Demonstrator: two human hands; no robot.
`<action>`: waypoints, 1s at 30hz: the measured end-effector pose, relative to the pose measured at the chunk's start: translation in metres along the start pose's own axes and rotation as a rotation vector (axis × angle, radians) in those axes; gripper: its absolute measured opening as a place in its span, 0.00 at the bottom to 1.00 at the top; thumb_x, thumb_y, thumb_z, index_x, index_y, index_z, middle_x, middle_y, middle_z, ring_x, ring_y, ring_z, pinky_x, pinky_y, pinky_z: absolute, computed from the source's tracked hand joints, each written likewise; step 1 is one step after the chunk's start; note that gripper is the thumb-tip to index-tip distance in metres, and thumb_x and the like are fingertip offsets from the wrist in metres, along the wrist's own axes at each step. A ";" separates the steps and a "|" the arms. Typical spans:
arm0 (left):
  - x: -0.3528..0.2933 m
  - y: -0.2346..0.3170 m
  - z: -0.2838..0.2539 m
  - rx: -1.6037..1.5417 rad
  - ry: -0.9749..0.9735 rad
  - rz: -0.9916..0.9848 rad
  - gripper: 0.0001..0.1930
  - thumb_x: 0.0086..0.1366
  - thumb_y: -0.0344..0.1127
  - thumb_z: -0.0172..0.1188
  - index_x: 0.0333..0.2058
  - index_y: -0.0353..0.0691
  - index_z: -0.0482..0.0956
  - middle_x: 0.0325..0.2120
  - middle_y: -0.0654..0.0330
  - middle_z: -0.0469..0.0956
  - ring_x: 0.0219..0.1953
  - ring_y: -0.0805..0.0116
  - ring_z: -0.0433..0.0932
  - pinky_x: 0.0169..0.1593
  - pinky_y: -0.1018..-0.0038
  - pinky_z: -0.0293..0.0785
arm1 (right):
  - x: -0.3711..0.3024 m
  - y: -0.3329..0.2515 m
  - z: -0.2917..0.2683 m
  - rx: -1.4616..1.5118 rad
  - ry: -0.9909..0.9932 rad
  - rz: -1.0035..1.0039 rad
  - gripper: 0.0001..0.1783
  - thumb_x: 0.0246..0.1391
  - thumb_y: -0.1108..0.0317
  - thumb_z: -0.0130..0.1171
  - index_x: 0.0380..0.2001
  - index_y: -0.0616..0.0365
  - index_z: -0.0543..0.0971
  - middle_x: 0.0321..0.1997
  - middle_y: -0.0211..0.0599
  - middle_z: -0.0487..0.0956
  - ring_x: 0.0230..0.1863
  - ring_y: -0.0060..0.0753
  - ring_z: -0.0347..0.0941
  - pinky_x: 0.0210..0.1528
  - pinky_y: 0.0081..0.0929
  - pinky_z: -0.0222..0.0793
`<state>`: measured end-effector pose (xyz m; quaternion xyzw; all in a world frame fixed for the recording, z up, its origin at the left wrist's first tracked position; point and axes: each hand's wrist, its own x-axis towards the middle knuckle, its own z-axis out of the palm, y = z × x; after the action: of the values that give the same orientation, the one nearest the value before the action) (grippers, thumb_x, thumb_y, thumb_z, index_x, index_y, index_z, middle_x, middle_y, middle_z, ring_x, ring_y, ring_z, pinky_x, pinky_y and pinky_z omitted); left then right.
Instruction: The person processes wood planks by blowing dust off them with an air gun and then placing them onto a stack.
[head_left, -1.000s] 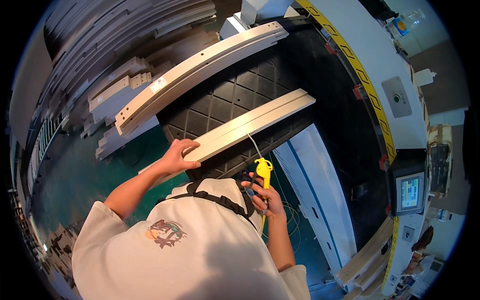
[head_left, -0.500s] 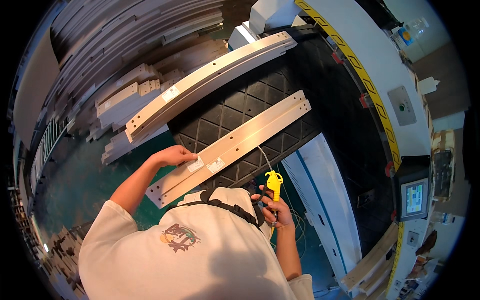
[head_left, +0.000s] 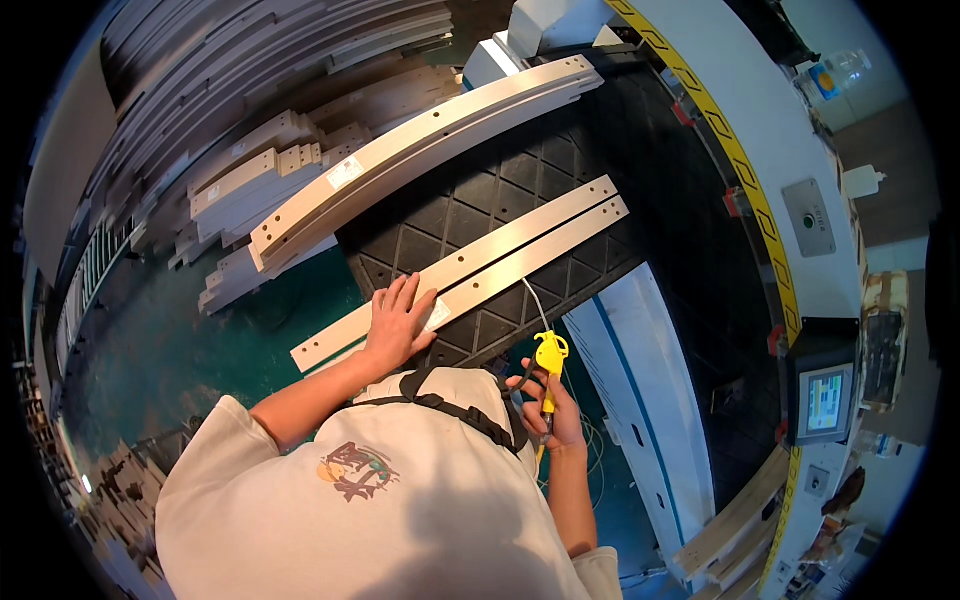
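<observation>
Two narrow pale wooden boards with drilled holes lie side by side on a black, diamond-patterned surface (head_left: 470,205). A thin dark gap runs between the far board (head_left: 500,240) and the near board (head_left: 520,266). My left hand (head_left: 398,318) rests across both boards near their left part, fingers spread, partly covering a white label (head_left: 437,314). In my right hand (head_left: 562,405) is a yellow air blow gun (head_left: 550,358), held upright close to my body. Its thin bent metal nozzle points at the near board's front edge.
Beyond them lies a stack of longer, slightly curved boards (head_left: 430,135). Piles of boards (head_left: 250,185) stand at the far left. At right is a white machine with a yellow-marked edge (head_left: 735,190) and a control screen (head_left: 826,402). A long white panel (head_left: 640,400) stands beside my right arm.
My left hand has shifted right and now lies spread over the boards. The two boards have come apart, leaving a narrow gap. The blow gun stays in my right hand, nearly still.
</observation>
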<state>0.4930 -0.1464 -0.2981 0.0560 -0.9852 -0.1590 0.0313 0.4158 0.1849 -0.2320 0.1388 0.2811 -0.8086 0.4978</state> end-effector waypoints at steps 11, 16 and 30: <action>-0.003 -0.003 0.016 -0.011 0.083 0.073 0.39 0.55 0.42 0.75 0.64 0.41 0.71 0.69 0.40 0.61 0.69 0.37 0.60 0.69 0.39 0.55 | 0.000 -0.030 0.033 -0.830 0.806 -0.359 0.25 0.78 0.46 0.43 0.55 0.58 0.72 0.29 0.28 0.75 0.13 0.13 0.59 0.14 0.17 0.56; -0.003 -0.003 0.015 0.023 0.075 0.096 0.38 0.57 0.42 0.73 0.65 0.39 0.70 0.69 0.37 0.59 0.69 0.35 0.59 0.69 0.39 0.55 | -0.009 -0.048 0.028 -0.821 0.878 -0.433 0.24 0.77 0.46 0.44 0.53 0.58 0.72 0.27 0.26 0.73 0.13 0.13 0.60 0.13 0.17 0.55; 0.003 0.000 0.015 0.022 0.084 0.102 0.35 0.60 0.40 0.70 0.64 0.36 0.71 0.70 0.34 0.58 0.69 0.33 0.58 0.69 0.40 0.54 | -0.012 -0.048 -0.001 -0.361 1.042 -0.729 0.22 0.76 0.46 0.47 0.52 0.54 0.71 0.30 0.30 0.74 0.15 0.16 0.64 0.13 0.17 0.61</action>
<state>0.4884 -0.1425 -0.3122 0.0126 -0.9863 -0.1438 0.0798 0.3789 0.2107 -0.2117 0.3224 0.6452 -0.6926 0.0064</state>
